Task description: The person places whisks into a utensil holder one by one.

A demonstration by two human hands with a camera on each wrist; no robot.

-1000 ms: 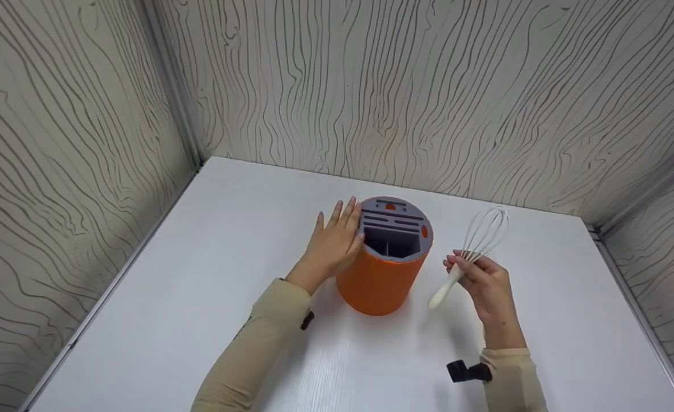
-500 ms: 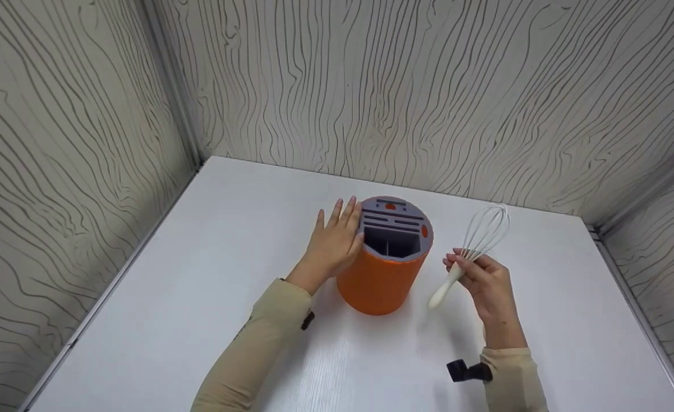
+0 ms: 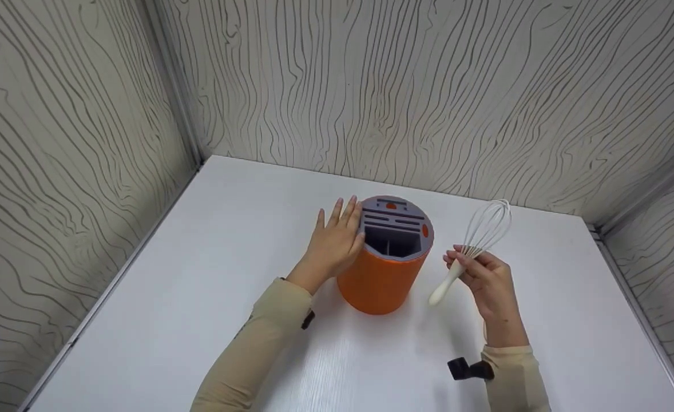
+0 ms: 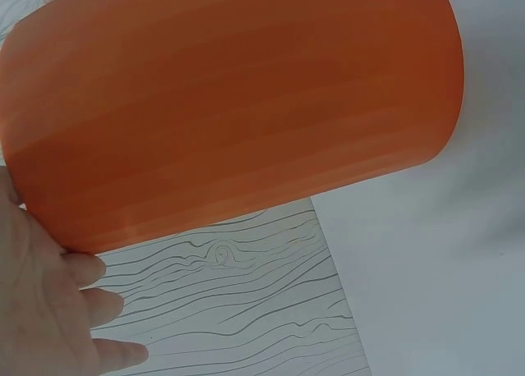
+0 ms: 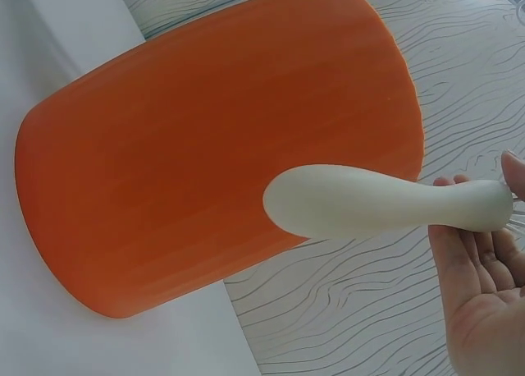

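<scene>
An orange, round utensil holder (image 3: 378,286) with a grey slotted top stands upright on the white table. Against the left side of its rim rests my left hand (image 3: 331,246), fingers straight. In the left wrist view, the left hand's fingers (image 4: 102,306) lie along the holder's upper end. To the right of the holder, my right hand (image 3: 488,280) pinches a whisk (image 3: 447,286) near the top of its cream handle. The whisk tilts, wires up and handle end down, above the table. In the right wrist view, the whisk handle (image 5: 344,202) shows in front of the holder.
The white table (image 3: 199,274) reaches back to wood-grain patterned walls (image 3: 337,86) behind and at both sides. A wide dark compartment opens in the front of the holder's top, with narrow slots behind it.
The right hand has risen very slightly with the whisk, which now sits a little higher. Left hand and holder stay as they were.
</scene>
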